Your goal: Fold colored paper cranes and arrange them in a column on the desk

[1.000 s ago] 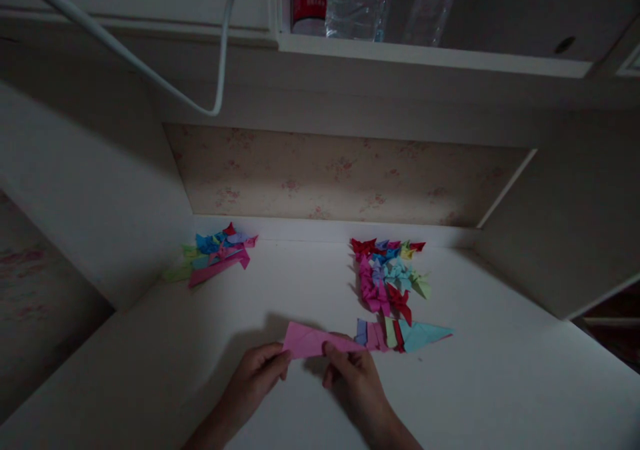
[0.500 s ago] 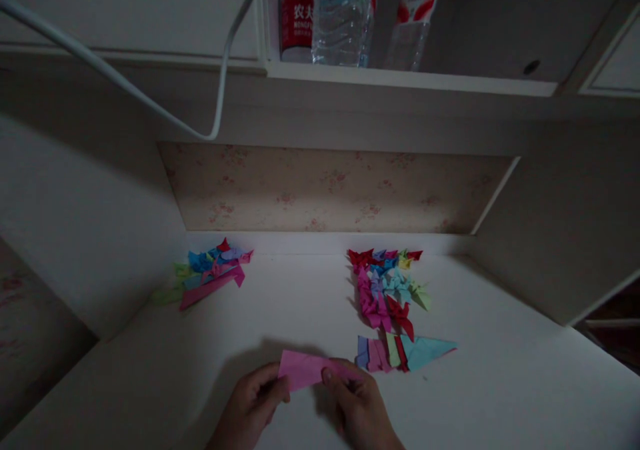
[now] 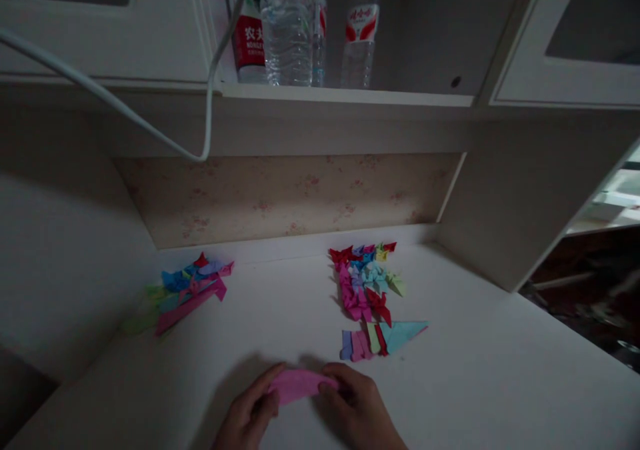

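Left hand (image 3: 254, 407), right hand (image 3: 357, 402) pinch pink paper (image 3: 296, 385) edges (tabletop (image 3: 280, 303) around)

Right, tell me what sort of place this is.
Probably a desk at home, built in under cabinets: floral wallpaper lines the wall behind it, water bottles stand on the shelf above, and folded paper in many colours lies on the white top.

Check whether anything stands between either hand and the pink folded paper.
Nothing visible does: the left hand and right hand hold the pink folded paper at opposite ends. The row of coloured folded papers lies farther off.
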Demonstrator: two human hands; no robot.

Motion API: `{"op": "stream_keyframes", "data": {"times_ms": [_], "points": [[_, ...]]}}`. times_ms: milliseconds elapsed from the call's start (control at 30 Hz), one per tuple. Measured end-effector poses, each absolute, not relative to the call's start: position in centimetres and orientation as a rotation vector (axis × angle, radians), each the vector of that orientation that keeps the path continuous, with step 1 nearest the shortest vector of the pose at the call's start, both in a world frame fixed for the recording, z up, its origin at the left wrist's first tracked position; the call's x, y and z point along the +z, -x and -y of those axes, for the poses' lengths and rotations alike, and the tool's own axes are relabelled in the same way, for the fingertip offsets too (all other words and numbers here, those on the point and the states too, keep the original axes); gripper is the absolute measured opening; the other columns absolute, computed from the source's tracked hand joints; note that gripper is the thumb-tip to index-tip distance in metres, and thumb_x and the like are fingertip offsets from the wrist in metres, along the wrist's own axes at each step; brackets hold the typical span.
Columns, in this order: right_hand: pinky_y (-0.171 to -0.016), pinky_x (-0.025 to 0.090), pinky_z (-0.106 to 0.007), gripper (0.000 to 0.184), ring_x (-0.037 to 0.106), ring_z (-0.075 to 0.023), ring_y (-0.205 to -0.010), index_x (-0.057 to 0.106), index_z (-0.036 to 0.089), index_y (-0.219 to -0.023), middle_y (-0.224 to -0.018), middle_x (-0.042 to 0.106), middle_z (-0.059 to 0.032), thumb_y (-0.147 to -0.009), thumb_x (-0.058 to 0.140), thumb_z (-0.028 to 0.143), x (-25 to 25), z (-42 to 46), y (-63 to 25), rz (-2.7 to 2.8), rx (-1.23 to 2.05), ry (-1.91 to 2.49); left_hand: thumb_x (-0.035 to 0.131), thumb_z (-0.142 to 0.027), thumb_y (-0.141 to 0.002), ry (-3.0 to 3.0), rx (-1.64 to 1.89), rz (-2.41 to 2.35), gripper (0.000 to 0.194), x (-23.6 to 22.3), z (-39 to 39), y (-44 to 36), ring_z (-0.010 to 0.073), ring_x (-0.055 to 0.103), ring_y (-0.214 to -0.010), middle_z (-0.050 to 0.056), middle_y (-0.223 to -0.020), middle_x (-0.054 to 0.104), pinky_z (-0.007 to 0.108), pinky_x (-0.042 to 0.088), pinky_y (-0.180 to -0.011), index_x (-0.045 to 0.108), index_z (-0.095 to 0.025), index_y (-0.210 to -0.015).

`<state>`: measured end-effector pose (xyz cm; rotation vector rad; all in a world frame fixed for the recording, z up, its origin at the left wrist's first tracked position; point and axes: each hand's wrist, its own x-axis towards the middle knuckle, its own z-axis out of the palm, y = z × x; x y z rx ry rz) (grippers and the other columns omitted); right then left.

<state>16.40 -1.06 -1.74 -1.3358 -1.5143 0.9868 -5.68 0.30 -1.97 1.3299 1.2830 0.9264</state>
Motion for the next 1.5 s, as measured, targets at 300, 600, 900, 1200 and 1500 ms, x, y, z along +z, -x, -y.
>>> {"op": "stream_keyframes", "data": {"times_ms": [300,600,900,1200,1500], "points": [[-0.074,0.046,-0.030,0.026,0.062,-0.0215,-0.081,0.071,0.024,-0.091,-0.086,0.069,-0.0067,-0.092,0.048,0.036,-1.9,5.2,-20.3,1.724,0.774,1.393,0.060,-0.060,-0.075,-1.460,0.613,-1.049,0.059,-1.2,0.9,4.1,0.0148,0.048,-0.061,0.005,-0.075,0.064,0.024,0.040,-0.056,0.067,-0.020,-0.118],[-0.079,0.045,-0.036,0.033,0.062,-0.0267,-0.088,0.072,0.022,-0.094,-0.093,0.070,-0.0087,-0.083,0.058,0.050,-1.5,4.2,-30.2,1.315,0.690,1.534,0.064,-0.053,-0.072,-1.440,0.644,-1.176,0.041,-2.1,0.7,4.1,0.0097,0.043,-0.050,0.000,-0.067,0.060,0.022,0.035,-0.049,0.073,-0.020,-0.095],[-0.082,0.045,-0.035,0.041,0.062,-0.0261,-0.088,0.074,0.019,-0.089,-0.092,0.072,-0.0095,-0.081,0.057,0.055,-0.8,-2.6,-40.4,1.580,0.750,1.596,0.062,-0.059,-0.070,-1.408,0.636,-1.183,0.046,-2.9,-0.3,4.5,0.0070,0.039,-0.046,-0.002,-0.066,0.057,0.021,0.031,-0.045,0.071,-0.019,-0.091],[-0.074,0.050,-0.034,0.043,0.065,-0.0227,-0.077,0.076,0.018,-0.088,-0.082,0.070,-0.0099,-0.086,0.047,0.049,-2.2,-5.7,-41.2,1.953,0.500,1.583,0.061,-0.058,-0.073,-1.374,0.681,-1.142,0.046,-3.5,-0.7,4.9,0.0063,0.041,-0.045,-0.003,-0.067,0.054,0.021,0.031,-0.044,0.069,-0.017,-0.091],[-0.087,0.046,-0.045,0.048,0.064,-0.0278,-0.097,0.075,0.025,-0.099,-0.102,0.072,-0.0106,-0.087,0.040,0.055,-5.4,-5.5,-42.1,1.803,-0.074,1.752,0.059,-0.048,-0.078,-1.333,0.723,-1.103,0.037,-3.5,-1.1,4.8,0.0055,0.041,-0.044,-0.004,-0.066,0.054,0.020,0.030,-0.043,0.067,-0.015,-0.091]]}}
